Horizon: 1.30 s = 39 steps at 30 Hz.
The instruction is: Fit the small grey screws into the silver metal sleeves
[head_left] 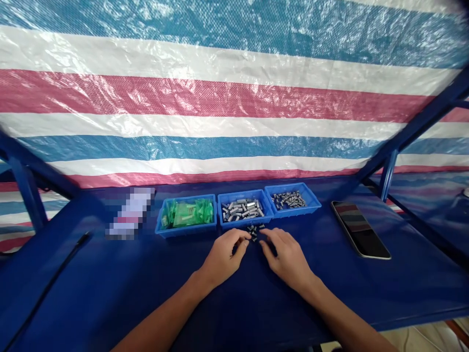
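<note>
A small pile of screws (252, 231) lies on the blue tabletop, just in front of the middle tray. Left of the pile, my left hand (226, 255) has thumb and index finger curled nearly together in a pinch; whatever is between the tips is too small to make out. My right hand (287, 256) is at the pile's right side, thumb and index finger apart, with nothing visible between them. Behind both hands, the middle blue tray (246, 224) contains many short silvery metal pieces (244, 209). The right blue tray (298, 212) contains small metal screws (288, 200).
The left blue tray (186, 231) holds green plastic packets (190, 213). Farther left are a blurred-out flat item (132, 213) and a black cable (54, 281). A phone (361, 230) lies at right. Blue metal struts (390, 168) flank the table, with striped sheeting (220, 98) behind.
</note>
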Available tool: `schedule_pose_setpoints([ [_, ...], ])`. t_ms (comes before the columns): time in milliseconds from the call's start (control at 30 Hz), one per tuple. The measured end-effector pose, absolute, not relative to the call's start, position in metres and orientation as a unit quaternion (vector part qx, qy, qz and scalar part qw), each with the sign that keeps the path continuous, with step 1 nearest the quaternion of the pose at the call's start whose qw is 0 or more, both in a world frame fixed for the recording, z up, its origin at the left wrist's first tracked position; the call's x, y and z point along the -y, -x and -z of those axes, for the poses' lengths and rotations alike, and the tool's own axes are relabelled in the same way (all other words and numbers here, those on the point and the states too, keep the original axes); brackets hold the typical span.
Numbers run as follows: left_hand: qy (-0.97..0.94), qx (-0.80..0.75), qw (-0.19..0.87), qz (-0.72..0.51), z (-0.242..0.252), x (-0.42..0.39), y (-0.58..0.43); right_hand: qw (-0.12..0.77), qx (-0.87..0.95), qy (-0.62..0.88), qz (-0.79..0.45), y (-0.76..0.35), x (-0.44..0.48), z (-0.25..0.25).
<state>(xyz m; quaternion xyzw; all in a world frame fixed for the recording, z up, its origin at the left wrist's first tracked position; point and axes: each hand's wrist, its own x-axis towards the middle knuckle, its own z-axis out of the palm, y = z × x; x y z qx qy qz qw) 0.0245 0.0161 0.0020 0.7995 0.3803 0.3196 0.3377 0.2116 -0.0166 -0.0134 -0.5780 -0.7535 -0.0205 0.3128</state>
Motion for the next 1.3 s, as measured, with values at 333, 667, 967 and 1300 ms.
schedule_pose_setpoints([
  [333,-0.804,-0.375,0.346,-0.305,-0.002,-0.014,-0.023,0.270,0.802,0.531,-0.042,-0.197,0.018,0.030],
  [667,-0.801,-0.377,0.349,-0.306,-0.004,-0.012,-0.022,0.401,0.692,0.564,-0.205,-0.198,0.023,0.024],
  [967,-0.816,-0.338,0.305,-0.357,-0.002,-0.009,-0.022,0.499,0.439,0.563,-0.490,-0.188,0.024,0.005],
  [1300,-0.808,-0.323,0.316,-0.380,0.000,-0.007,-0.024,0.530,0.330,0.510,-0.592,-0.164,0.028,0.004],
])
